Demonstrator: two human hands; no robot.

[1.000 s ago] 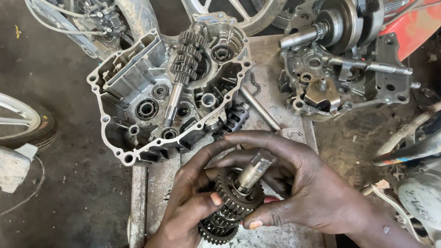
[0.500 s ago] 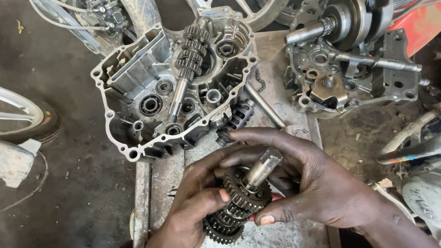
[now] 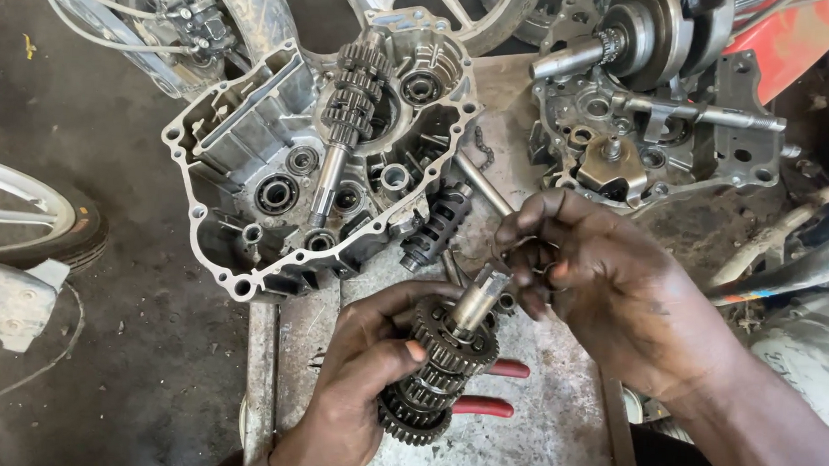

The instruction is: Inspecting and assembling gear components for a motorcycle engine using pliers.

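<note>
- Left hand (image 3: 356, 389) grips gear shaft (image 3: 441, 369) firmly; oily gears could slip onto the surface (image 3: 554, 444).
- Right hand (image 3: 608, 288), fingers curled narrow at shaft tip; whether it holds a small part, cannot tell — such a part could drop.

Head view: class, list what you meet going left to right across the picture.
Wheel → crankcase half → left hand → gear shaft → right hand → chrome pipe.
</note>
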